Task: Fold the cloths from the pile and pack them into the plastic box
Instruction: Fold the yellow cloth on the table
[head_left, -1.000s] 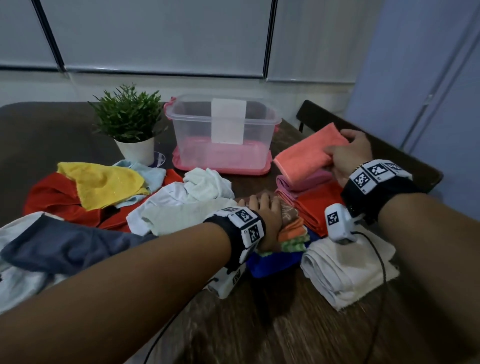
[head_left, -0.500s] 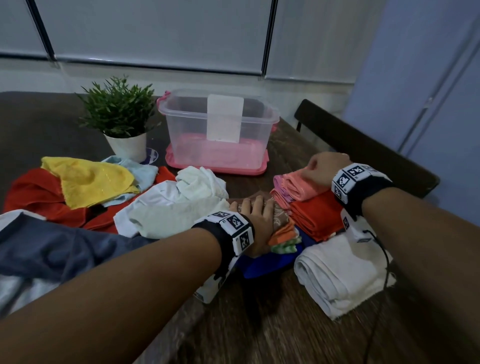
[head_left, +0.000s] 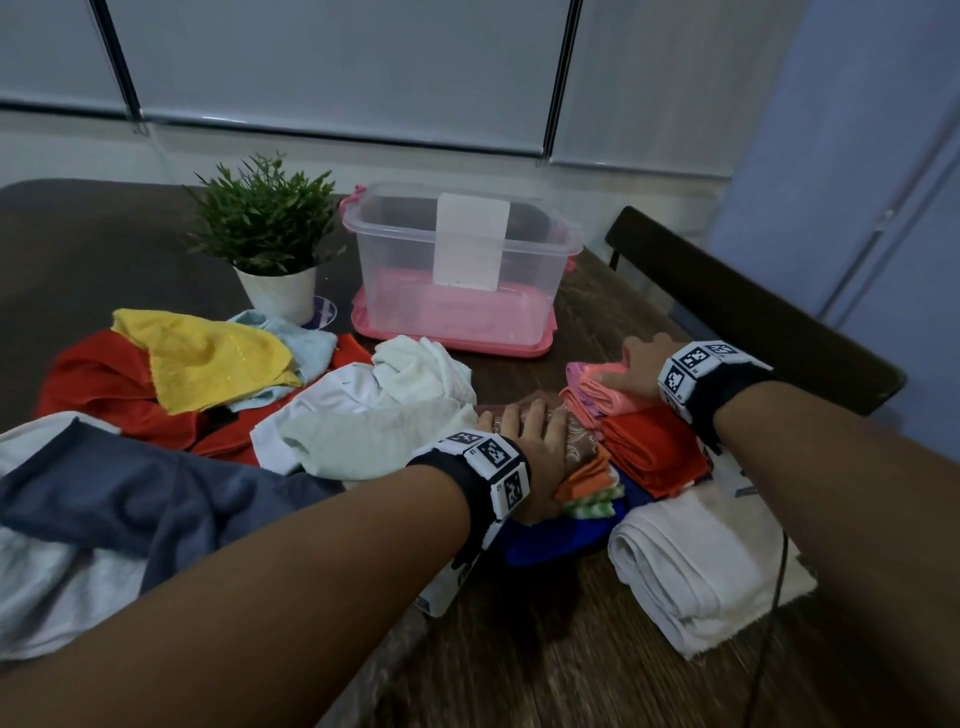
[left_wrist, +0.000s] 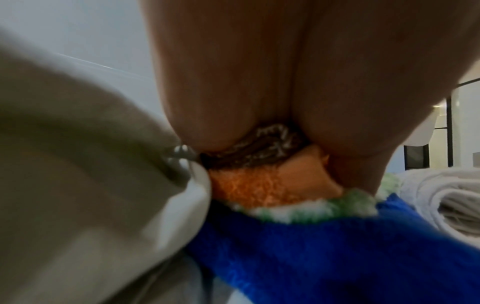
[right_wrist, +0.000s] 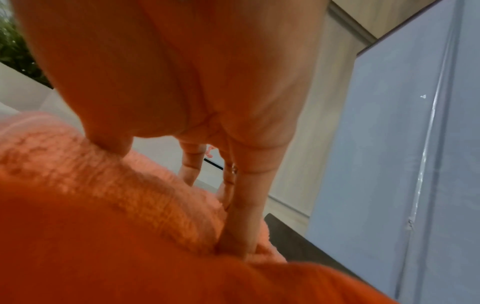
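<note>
A person's two bare hands rest on folded cloths on a dark wooden table (head_left: 545, 670). The left hand (head_left: 537, 441) lies flat, fingers (head_left: 519, 418) straight, pressing a stack topped by a brown patterned cloth (head_left: 579, 439), with an orange cloth (head_left: 587, 475), a green-and-white cloth (head_left: 592, 506) and a blue cloth (head_left: 550, 543) beneath. The right hand (head_left: 636, 371) lies flat, fingers extended, on a folded salmon cloth (head_left: 589, 395) that sits on a folded red cloth (head_left: 652, 452); it grips nothing. Beside these lies a folded white cloth (head_left: 696, 561). The clear plastic box (head_left: 519, 249) stands well apart at the far side on its pink lid (head_left: 447, 338), and appears to hold no cloth. Judging by this, several cloths are folded but none packed, and the loose pile to the left, including a yellow cloth (head_left: 208, 358), a white cloth (head_left: 363, 415) and a grey cloth (head_left: 130, 499), is not yet folded. A potted plant (head_left: 265, 228) stands beside the box. The head view alone shows the box and pile. The left wrist view shows the stack's layers edge-on under the palm. The right wrist view shows the fingertips (right_wrist: 239, 242) reaching over the salmon cloth's far edge, a detail hidden from the head view.
</note>
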